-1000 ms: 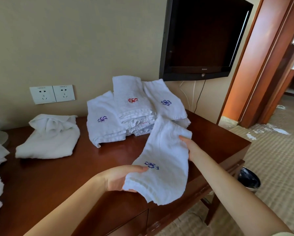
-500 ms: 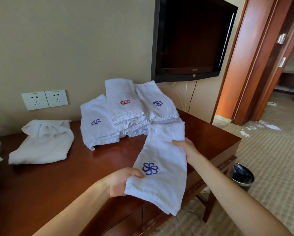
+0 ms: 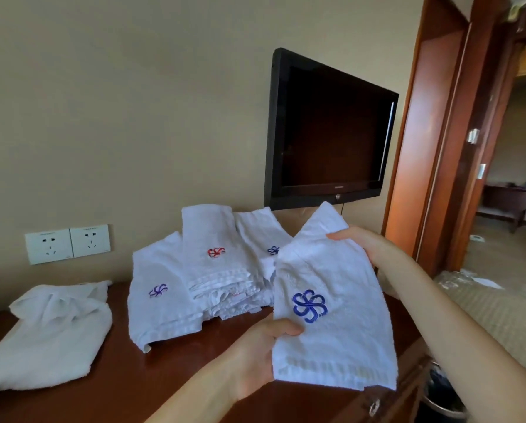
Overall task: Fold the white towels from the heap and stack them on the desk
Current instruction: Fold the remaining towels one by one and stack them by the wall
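While the head view has both hands raised, towel in hand: the folded towel [image 3: 332, 328] hangs in the air over the front right part of the bench [image 3: 139, 392], just in front of the stack [image 3: 213, 270]; whether it brushes the stack I cannot tell.
Left hand: the left hand [image 3: 255, 355] pinches the lower left edge, with the thumb on the front face just beside the blue emblem and the other fingers hidden behind the cloth.
Right hand: the right hand [image 3: 365, 245] grasps the upper right edge, its fingers [image 3: 341, 236] curled over the front.
Step in hand: by my reading, carrying a finished fold to the stack.
Doing it well: keep both grips until the towel lies flat. Lay it emblem up with the hem toward the front, like the others. Square it to the towel beneath and press it down before letting go, since the layers could slide open. The stack is fanned and uneven, so set it down gently.
Look of the towel: white terry in a narrow oblong, with a blue pinwheel emblem facing the camera and a woven band near the lower hem. One top corner stands up in a peak, and the cloth is soft and sags slightly.
Stack: folded towels against the wall below the television [image 3: 332, 132], showing red, purple and blue emblems.
Left to fold: a crumpled towel [image 3: 48, 331] on the bench, well apart, under the wall sockets [image 3: 68, 244].
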Action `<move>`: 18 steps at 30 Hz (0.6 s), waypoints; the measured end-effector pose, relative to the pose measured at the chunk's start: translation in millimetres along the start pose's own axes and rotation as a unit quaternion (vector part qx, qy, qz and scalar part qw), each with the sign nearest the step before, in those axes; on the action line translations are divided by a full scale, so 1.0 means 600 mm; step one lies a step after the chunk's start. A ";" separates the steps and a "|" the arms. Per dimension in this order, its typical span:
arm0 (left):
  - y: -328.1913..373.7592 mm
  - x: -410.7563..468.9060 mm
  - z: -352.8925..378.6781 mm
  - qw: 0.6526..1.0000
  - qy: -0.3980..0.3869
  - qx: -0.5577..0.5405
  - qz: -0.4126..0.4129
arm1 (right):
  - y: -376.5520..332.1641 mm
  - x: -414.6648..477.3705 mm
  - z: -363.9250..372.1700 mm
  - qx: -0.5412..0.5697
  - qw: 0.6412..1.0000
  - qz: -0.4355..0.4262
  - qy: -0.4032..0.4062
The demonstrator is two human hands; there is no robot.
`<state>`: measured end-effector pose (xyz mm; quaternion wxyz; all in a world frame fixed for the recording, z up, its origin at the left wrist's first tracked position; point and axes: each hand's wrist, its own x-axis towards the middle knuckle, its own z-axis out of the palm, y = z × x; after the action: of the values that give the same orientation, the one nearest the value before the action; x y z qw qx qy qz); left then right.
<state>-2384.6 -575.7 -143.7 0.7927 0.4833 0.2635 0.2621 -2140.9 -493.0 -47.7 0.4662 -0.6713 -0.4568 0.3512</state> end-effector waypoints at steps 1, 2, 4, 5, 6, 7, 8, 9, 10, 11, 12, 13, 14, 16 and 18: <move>0.002 0.004 0.004 1.000 -0.001 -0.002 -0.002 | -0.005 0.004 0.001 -0.031 1.000 0.003 -0.006; 0.007 0.005 0.013 1.000 0.000 -0.006 -0.001 | -0.006 0.013 -0.002 -0.068 0.998 0.005 -0.005; 0.013 0.011 0.023 1.000 0.011 -0.005 0.011 | -0.009 0.023 -0.007 -0.080 0.996 0.007 -0.036; 0.016 0.015 0.021 1.000 0.015 -0.002 0.013 | -0.012 0.022 -0.009 -0.080 0.996 0.010 -0.046; 0.022 0.014 0.027 1.000 0.018 0.003 0.014 | -0.013 0.025 -0.010 -0.081 0.996 0.016 -0.045; 0.025 0.015 0.027 1.000 0.019 0.010 0.013 | -0.014 0.024 -0.012 -0.071 0.996 0.017 -0.047; 0.028 0.013 0.028 0.999 0.025 0.013 0.017 | -0.010 0.031 -0.017 -0.061 0.997 0.012 -0.042; 0.028 0.012 0.026 0.999 0.028 0.014 0.020 | -0.011 0.030 -0.020 -0.057 0.998 0.009 -0.039; 0.030 0.006 0.029 0.999 0.026 0.011 0.021 | -0.013 0.029 -0.022 -0.050 0.998 0.007 -0.042; 0.030 0.003 0.028 1.000 0.019 0.010 0.018 | -0.018 0.021 -0.023 -0.036 0.998 0.010 -0.050; 0.031 -0.003 0.032 1.000 0.012 0.007 0.016 | -0.020 0.017 -0.027 -0.026 0.998 0.008 -0.055; 0.031 -0.007 0.033 1.000 0.013 0.005 0.015 | -0.023 0.011 -0.031 -0.021 0.998 0.007 -0.061; 0.033 -0.014 0.037 1.000 0.009 0.002 0.012 | -0.026 0.004 -0.036 -0.019 0.998 0.001 -0.063; 0.036 -0.026 0.049 1.000 0.007 0.003 0.014 | -0.034 -0.013 -0.041 -0.009 0.998 -0.010 -0.060; 0.038 -0.035 0.058 1.000 0.010 0.004 0.019 | -0.045 -0.029 -0.044 0.000 0.998 -0.021 -0.059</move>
<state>-2380.3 -602.5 -106.1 0.7828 0.4888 0.2636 0.2808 -2130.6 -513.6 -13.1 0.4458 -0.6399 -0.4974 0.3800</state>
